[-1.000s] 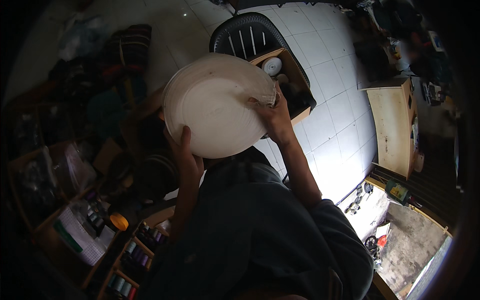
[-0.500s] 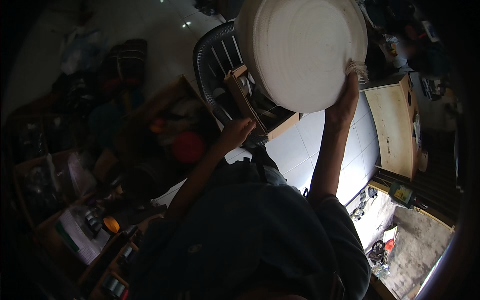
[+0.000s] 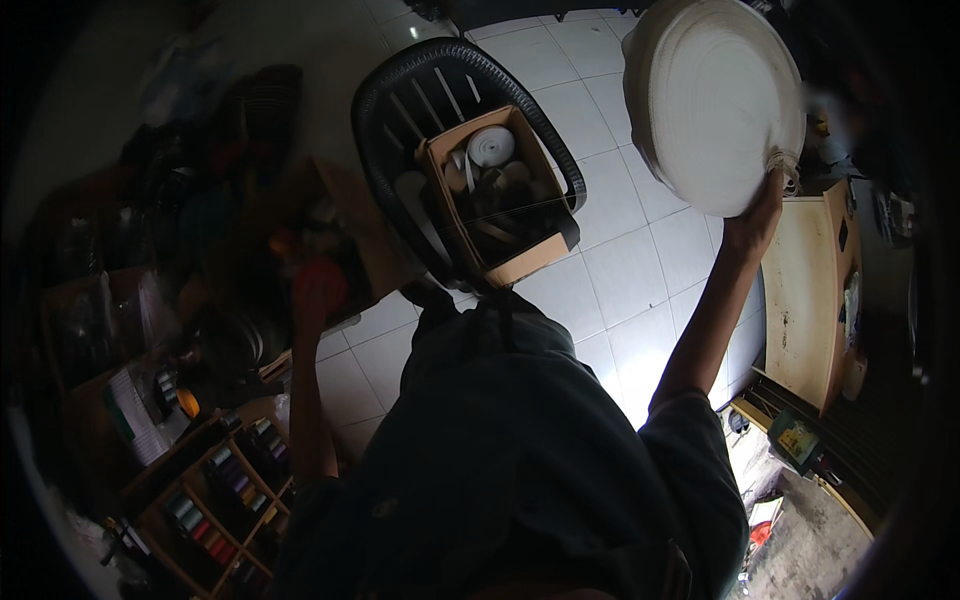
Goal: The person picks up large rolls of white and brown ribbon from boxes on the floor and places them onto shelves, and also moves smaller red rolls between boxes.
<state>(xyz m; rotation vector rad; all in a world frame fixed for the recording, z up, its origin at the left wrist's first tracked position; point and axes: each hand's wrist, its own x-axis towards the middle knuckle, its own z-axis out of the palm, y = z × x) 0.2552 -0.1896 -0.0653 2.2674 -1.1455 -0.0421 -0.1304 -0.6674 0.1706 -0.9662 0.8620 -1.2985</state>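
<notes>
My right hand (image 3: 757,215) is raised to the upper right and grips the lower edge of a large white disc-shaped roll of wound tape (image 3: 712,100). My left hand (image 3: 316,290) hangs low on the left side in the dim area near a heap of dark and coloured things; I cannot make out whether it holds anything. Below me stands a black plastic chair (image 3: 400,110) carrying an open cardboard box (image 3: 525,262) with a smaller white roll (image 3: 491,146) and other rolls inside.
A pale wooden cabinet (image 3: 805,290) stands at the right on the white tiled floor (image 3: 620,270). A wooden rack with several coloured spools (image 3: 215,490) sits at lower left, beside cluttered shelves and bags along the left side.
The big white roll went from in front of me, held by both hands, up and to the right in my right hand alone. My left hand let go and dropped to the left.
</notes>
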